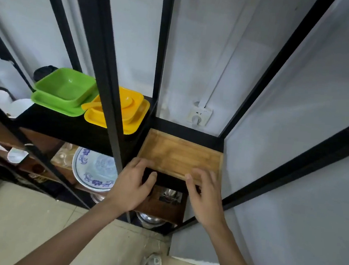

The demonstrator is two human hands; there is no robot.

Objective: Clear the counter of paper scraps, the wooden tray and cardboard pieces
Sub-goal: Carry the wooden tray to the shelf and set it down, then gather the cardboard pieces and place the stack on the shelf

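Note:
The wooden tray (180,154) lies flat on a black shelf of a metal rack, in the right-hand bay against the white wall. My left hand (131,185) is at the tray's near left corner, fingers spread and touching its edge. My right hand (204,196) rests at the near right edge, fingertips on the rim. Neither hand closes around the tray. No paper scraps or cardboard pieces show in this view.
Black rack posts (111,69) stand left of the tray. Green dishes (65,89) and yellow dishes with a spoon (118,110) sit on the neighbouring shelf. A blue-patterned plate (94,167) and metal pots (151,219) are on lower shelves. A wall socket (199,115) is behind the tray.

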